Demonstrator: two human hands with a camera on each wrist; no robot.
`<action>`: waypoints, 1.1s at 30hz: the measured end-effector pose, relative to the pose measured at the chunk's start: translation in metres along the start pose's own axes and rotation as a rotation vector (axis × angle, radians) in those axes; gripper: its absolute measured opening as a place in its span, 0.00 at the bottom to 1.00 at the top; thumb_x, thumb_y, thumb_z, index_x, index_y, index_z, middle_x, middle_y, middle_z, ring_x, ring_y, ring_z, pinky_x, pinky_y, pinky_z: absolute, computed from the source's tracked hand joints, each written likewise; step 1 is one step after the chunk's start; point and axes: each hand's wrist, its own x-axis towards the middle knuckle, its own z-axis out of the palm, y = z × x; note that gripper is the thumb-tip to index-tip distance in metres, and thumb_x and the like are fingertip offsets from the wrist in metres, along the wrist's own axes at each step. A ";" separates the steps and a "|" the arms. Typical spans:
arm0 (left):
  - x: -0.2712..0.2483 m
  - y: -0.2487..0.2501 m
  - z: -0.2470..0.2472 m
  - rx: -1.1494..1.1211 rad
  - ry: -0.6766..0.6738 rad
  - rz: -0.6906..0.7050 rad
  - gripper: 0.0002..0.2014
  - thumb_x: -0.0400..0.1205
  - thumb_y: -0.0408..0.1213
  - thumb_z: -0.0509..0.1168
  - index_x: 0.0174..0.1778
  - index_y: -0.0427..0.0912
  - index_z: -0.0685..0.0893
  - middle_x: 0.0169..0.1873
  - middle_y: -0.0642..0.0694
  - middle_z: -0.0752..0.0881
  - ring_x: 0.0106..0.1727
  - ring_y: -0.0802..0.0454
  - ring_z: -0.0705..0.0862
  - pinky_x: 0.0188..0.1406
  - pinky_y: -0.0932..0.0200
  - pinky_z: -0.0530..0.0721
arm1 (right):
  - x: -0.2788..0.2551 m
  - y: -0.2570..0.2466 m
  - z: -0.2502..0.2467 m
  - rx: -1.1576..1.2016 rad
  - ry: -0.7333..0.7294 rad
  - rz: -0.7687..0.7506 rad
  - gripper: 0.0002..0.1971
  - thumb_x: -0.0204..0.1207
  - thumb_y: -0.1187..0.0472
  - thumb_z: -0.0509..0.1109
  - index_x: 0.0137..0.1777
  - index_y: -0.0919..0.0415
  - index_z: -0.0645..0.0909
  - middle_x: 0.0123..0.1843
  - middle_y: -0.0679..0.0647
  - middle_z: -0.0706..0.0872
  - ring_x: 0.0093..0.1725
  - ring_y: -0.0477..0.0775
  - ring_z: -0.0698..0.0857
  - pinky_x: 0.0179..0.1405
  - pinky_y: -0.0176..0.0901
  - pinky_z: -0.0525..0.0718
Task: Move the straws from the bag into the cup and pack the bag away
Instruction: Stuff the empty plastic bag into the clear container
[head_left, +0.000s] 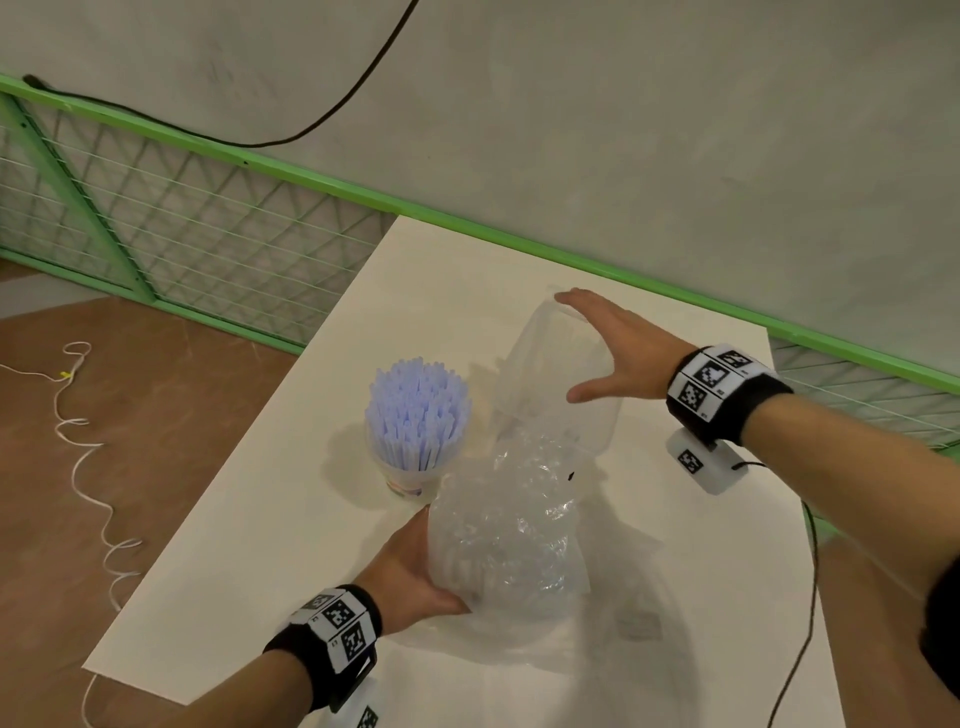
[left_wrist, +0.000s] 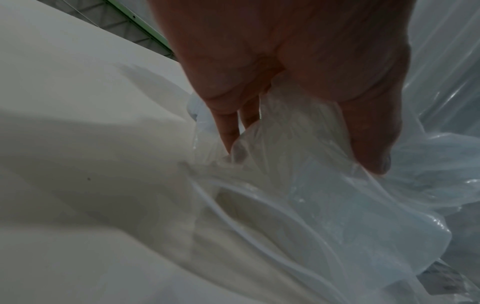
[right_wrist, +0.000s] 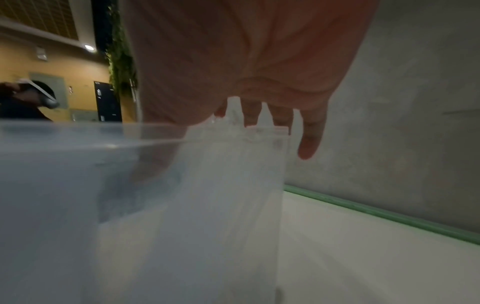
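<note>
A cup (head_left: 410, 480) stands upright on the white table (head_left: 249, 545), packed with pale blue straws (head_left: 418, 410). Just right of it my left hand (head_left: 415, 569) grips the crumpled clear bag (head_left: 509, 535); in the left wrist view the thumb and fingers (left_wrist: 228, 135) pinch the film of the bag (left_wrist: 337, 205). My right hand (head_left: 576, 345) spans the far end of a tilted clear container (head_left: 545, 384), thumb on one side and fingers on the other. The container wall (right_wrist: 78, 174) fills the right wrist view below my right hand (right_wrist: 228, 139). Whether the bag reaches inside the container is unclear.
A green mesh fence (head_left: 156, 234) runs along the table's far side beneath a grey wall. A white cord (head_left: 88, 467) lies coiled on the brown floor to the left. A black cable (head_left: 802, 623) trails off the table's right side.
</note>
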 end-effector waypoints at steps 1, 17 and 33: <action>0.000 0.000 0.000 0.001 0.001 0.000 0.46 0.55 0.47 0.87 0.70 0.56 0.76 0.60 0.64 0.86 0.65 0.64 0.83 0.68 0.56 0.81 | 0.007 0.001 -0.001 0.006 -0.003 -0.033 0.58 0.62 0.36 0.81 0.83 0.35 0.45 0.87 0.44 0.52 0.84 0.51 0.59 0.80 0.61 0.66; 0.001 0.000 0.001 0.007 0.011 -0.009 0.45 0.57 0.47 0.88 0.70 0.56 0.75 0.62 0.59 0.85 0.66 0.62 0.82 0.69 0.51 0.81 | 0.034 -0.012 0.004 -0.095 0.168 -0.145 0.24 0.79 0.38 0.64 0.73 0.41 0.77 0.81 0.40 0.70 0.72 0.49 0.78 0.66 0.55 0.81; -0.009 0.007 0.001 -0.040 0.002 -0.065 0.41 0.59 0.28 0.86 0.64 0.55 0.74 0.56 0.57 0.86 0.55 0.76 0.83 0.48 0.80 0.79 | -0.146 -0.102 0.051 0.284 0.038 -0.103 0.37 0.72 0.51 0.76 0.80 0.46 0.65 0.78 0.37 0.71 0.70 0.33 0.73 0.69 0.29 0.71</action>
